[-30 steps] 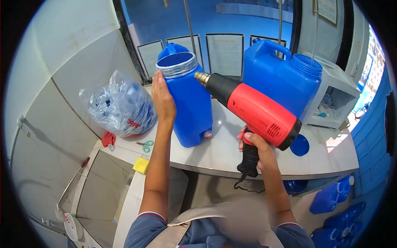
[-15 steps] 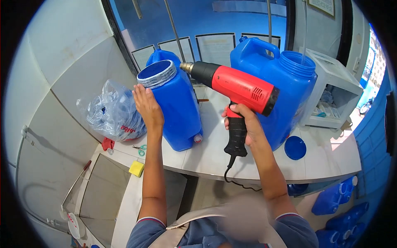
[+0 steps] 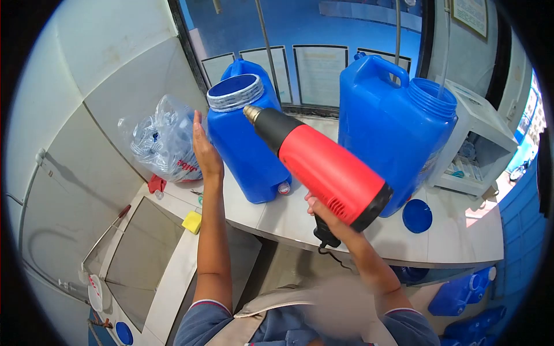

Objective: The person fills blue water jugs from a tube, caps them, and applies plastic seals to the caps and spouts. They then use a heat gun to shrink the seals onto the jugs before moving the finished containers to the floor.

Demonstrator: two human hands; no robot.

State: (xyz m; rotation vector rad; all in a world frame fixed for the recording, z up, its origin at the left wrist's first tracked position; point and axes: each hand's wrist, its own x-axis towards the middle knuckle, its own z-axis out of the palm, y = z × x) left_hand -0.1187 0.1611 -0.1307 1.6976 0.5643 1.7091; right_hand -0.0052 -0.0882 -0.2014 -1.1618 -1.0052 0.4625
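Observation:
My right hand [image 3: 330, 218] grips a red and black heat gun [image 3: 332, 167] by its handle. The metal nozzle points up and left, close to the neck of a blue water jug [image 3: 245, 147]. Around that open neck sits a whitish printed shrink band [image 3: 235, 98]. My left hand [image 3: 206, 151] is held upright at the jug's left side, fingers straight, holding nothing. Left of it lies a clear plastic bag [image 3: 164, 138] filled with clear, printed plastic pieces.
A second open blue jug [image 3: 392, 121] with a tube in its mouth stands right, beside a white cabinet [image 3: 476, 138]. A blue cap [image 3: 417, 215], yellow sponge [image 3: 192, 222] and red cloth [image 3: 156, 183] lie on the counter. Several blue jugs [image 3: 456, 294] are below right.
The heat gun's nozzle has swung lower, to just below the band, and its body has tilted more steeply. My left hand has turned edge-on beside the jug. The view has shifted slightly.

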